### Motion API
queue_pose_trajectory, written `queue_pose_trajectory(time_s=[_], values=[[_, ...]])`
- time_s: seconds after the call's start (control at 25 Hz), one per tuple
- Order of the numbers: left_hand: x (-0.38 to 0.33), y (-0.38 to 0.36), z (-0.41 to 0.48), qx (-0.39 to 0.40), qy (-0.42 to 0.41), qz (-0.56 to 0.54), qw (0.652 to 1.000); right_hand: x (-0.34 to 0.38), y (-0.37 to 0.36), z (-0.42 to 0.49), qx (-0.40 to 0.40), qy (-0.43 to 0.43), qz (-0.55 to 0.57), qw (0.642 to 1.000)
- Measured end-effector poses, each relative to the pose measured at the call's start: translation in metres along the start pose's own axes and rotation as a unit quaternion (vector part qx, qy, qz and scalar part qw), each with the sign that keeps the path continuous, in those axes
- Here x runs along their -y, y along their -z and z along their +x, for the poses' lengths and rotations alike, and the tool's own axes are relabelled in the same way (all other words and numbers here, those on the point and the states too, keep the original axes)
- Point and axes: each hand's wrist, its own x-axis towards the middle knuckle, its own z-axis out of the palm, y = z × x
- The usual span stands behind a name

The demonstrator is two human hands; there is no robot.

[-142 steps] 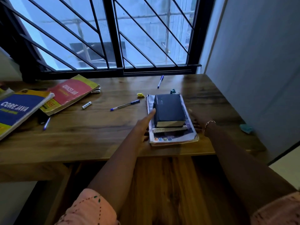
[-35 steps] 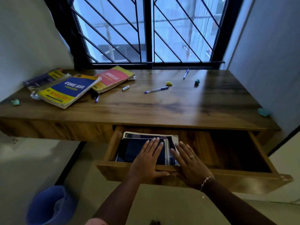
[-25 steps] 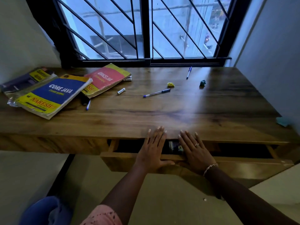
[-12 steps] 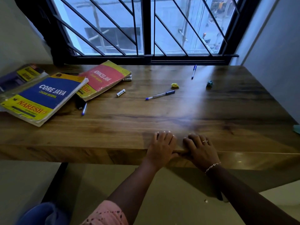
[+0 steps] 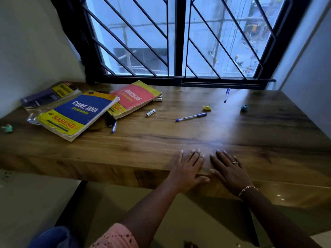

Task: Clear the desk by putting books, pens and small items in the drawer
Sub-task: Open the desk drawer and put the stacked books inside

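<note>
**Both hands flat on the desk edge, books and pens left on top**

Nearest, the left hand (image 5: 186,167) and the right hand (image 5: 231,170) are laid palm down, side by side, on the front edge of the desk (image 5: 161,140). The fingers are straight and a little spread, pointing to the window, and nothing is held. A ring (image 5: 235,162) and a bracelet (image 5: 248,189) are worn on the right one. Under the wrists the drawer front (image 5: 279,192) is seen pushed in.

Farther, in the middle, a blue pen (image 5: 191,117) is lying with its long axis nearly left to right, the cap to the right. A yellow lump (image 5: 206,108) is just behind it, a teal lump (image 5: 244,108) to the right, and a small white tube (image 5: 150,112) to the left.

On the left, the CORE JAVA book (image 5: 78,113) is placed slanted, partly over the red book (image 5: 136,99). A second pen (image 5: 114,127) is seen between them, its near end pointing to the person.

Near the window (image 5: 179,42), a third pen (image 5: 227,95) is lying with its long axis near to far.
</note>
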Motion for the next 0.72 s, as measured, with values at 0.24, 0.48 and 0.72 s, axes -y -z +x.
queue_pose_trajectory(time_s=[0.24,0.48,0.72], values=[[0.044,0.025,-0.014,0.014,0.055,-0.005,0.998,0.045,0.005,0.047,0.004,-0.013,0.056,0.998],[0.121,0.045,-0.012,-0.023,0.147,-0.031,0.988,0.107,0.019,0.123,0.004,0.042,0.126,0.991],[0.211,0.069,-0.005,-0.023,0.226,0.0,0.974,0.169,0.023,0.202,0.002,0.076,0.177,0.981]])
